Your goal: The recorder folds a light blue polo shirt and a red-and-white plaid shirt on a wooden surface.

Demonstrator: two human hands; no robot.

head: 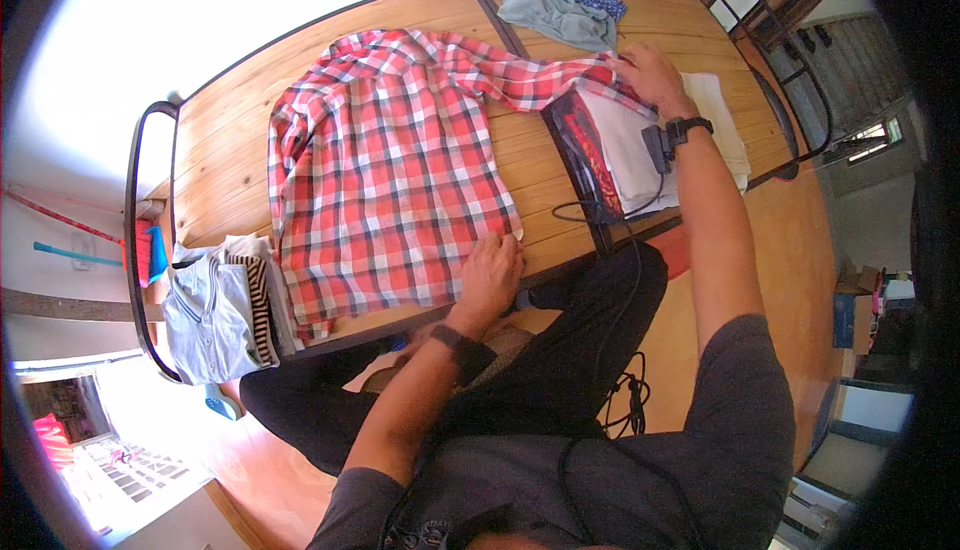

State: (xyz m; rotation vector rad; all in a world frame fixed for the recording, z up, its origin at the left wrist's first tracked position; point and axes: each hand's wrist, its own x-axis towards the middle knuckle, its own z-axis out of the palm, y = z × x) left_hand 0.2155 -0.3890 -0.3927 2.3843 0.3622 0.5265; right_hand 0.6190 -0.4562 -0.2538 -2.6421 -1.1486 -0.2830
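Note:
A red, white and black plaid shirt point(390, 167) is spread on the wooden slatted surface, with one sleeve stretched out to the right. My left hand point(491, 272) pinches the shirt's lower right hem corner near the front edge. At the sleeve's cuff end, my right hand point(654, 79) has its fingers on the cloth and appears to grip it; the fingertips are partly hidden. That sleeve end lies over a folded pile, where white cloth point(626, 149) and dark and red patterned garments point(589, 145) show. The shirt's other sleeve is not plainly visible.
Folded garments with a light grey shirt point(214, 317) on top sit at the front left corner. Crumpled blue and grey-green clothes point(559, 6) lie at the back. Black metal rails point(135, 197) bound the ends. A black cable point(634, 272) hangs from my right wrist past the front edge.

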